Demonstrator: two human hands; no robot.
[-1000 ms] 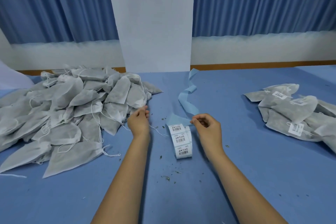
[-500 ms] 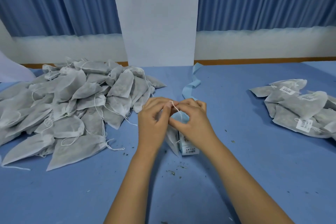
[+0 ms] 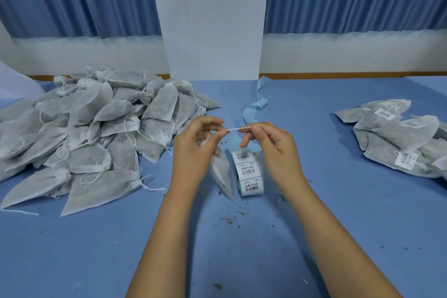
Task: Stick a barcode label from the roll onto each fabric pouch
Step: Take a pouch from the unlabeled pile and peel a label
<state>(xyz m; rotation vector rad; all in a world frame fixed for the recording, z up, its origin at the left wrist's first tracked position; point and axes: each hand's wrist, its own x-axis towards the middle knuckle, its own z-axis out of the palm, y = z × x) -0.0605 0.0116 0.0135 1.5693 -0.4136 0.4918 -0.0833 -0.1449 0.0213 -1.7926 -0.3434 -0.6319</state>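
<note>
Pressed together half a second ago, left hand and right hand now part; their fingertips pinch a thin white strip taut; the limp grey fabric pouch is likely labelled next.

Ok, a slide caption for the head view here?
Left hand and right hand pinch a thin white strip above the label roll; a fabric pouch hangs below the left hand.

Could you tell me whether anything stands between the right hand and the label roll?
Nothing visible does. The label roll lies on the table close by the right hand. The pouch hangs on the roll's other side, below the left hand. Both hands pinch its drawstring, though.
</note>
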